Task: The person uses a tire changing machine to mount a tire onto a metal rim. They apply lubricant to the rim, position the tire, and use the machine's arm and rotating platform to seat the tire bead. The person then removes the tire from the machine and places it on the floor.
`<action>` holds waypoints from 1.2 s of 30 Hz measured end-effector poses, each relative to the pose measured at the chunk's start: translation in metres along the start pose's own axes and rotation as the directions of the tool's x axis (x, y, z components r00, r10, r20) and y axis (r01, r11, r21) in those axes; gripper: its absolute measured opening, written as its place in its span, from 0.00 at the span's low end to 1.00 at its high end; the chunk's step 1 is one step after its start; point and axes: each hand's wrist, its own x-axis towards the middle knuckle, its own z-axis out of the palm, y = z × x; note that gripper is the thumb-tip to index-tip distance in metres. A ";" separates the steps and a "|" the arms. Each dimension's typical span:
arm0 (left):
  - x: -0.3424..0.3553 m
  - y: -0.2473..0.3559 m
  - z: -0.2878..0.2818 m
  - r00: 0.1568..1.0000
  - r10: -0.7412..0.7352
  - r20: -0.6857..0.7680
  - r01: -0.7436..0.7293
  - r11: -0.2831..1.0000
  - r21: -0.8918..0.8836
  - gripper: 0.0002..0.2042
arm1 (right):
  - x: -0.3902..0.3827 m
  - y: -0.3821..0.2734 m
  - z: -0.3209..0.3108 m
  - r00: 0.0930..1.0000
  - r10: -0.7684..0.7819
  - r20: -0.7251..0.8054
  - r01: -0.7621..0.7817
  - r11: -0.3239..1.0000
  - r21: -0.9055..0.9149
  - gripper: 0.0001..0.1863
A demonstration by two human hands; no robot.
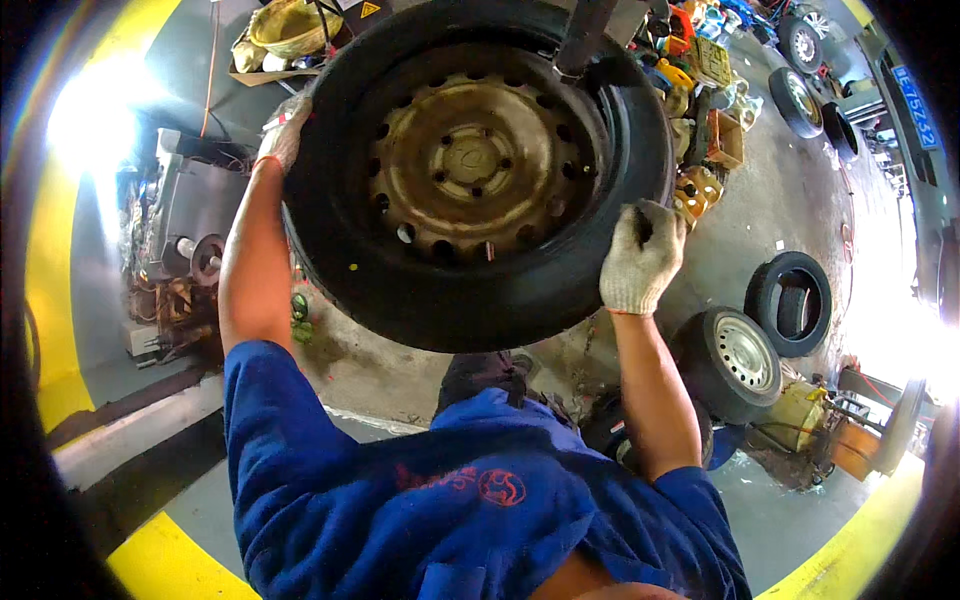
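Steadying seems to be the step in hand in the head view: the person has both gloved hands at a large black tire (440,310), which sits in front of the body around a dull, brownish metal wheel (425,195). The left hand (284,137) is against the tire's left side, and the right hand (640,262) is curled at its right edge; the fingertips of both are out of sight, so I cannot tell how firmly either one grips. A dark post (584,40) comes down at the top right, ending near where the wheel meets the tire. Judging by that, the tire's inner edge is being worked over the wheel's lip there. The next move likely calls for even pressure from both hands as the wheel turns, with fingers kept clear of the post. Farther right, a loose tire (762,300) lies beside a spare wheel (742,352) on the floor (722,262).
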 end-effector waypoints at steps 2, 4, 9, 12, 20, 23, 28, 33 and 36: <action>0.010 -0.003 -0.002 0.993 0.120 -0.001 -0.120 0.992 0.043 0.29 | -0.003 -0.001 0.001 1.000 0.011 0.007 -0.011 0.999 0.034 0.09; 0.018 -0.005 -0.003 0.978 0.210 -0.008 -0.207 0.969 0.134 0.29 | -0.004 -0.013 0.000 0.999 0.027 0.026 -0.029 0.997 0.075 0.10; 0.021 -0.019 -0.004 0.981 -0.191 0.034 0.193 0.975 -0.108 0.35 | -0.002 -0.017 -0.002 0.999 -0.032 0.042 0.029 0.998 0.064 0.14; -0.009 0.013 0.000 0.946 -0.278 0.168 0.308 0.932 -0.192 0.40 | -0.004 -0.013 -0.008 0.997 0.010 0.072 -0.008 0.999 -0.039 0.24; -0.101 0.063 -0.002 0.836 -0.541 -0.090 0.540 0.841 -0.034 0.48 | 0.056 0.035 0.004 0.861 0.412 0.297 -0.314 0.892 -0.326 0.52; -0.154 0.057 0.013 0.821 -0.501 -0.274 0.482 0.865 -0.139 0.48 | 0.092 0.085 0.030 0.786 0.424 0.451 -0.302 0.898 -0.319 0.59; -0.208 0.075 0.043 0.713 -0.467 -0.523 0.503 0.860 -0.082 0.48 | 0.116 0.135 0.064 0.809 0.413 0.418 -0.249 0.885 -0.394 0.54; -0.204 0.089 0.035 0.773 -0.425 -0.471 0.413 0.901 -0.134 0.47 | 0.119 0.117 0.064 0.782 0.411 0.469 -0.202 0.878 -0.434 0.49; -0.200 0.083 0.033 0.700 -0.447 -0.557 0.527 0.850 -0.021 0.45 | 0.135 0.106 0.071 0.802 0.352 0.483 -0.158 0.904 -0.397 0.56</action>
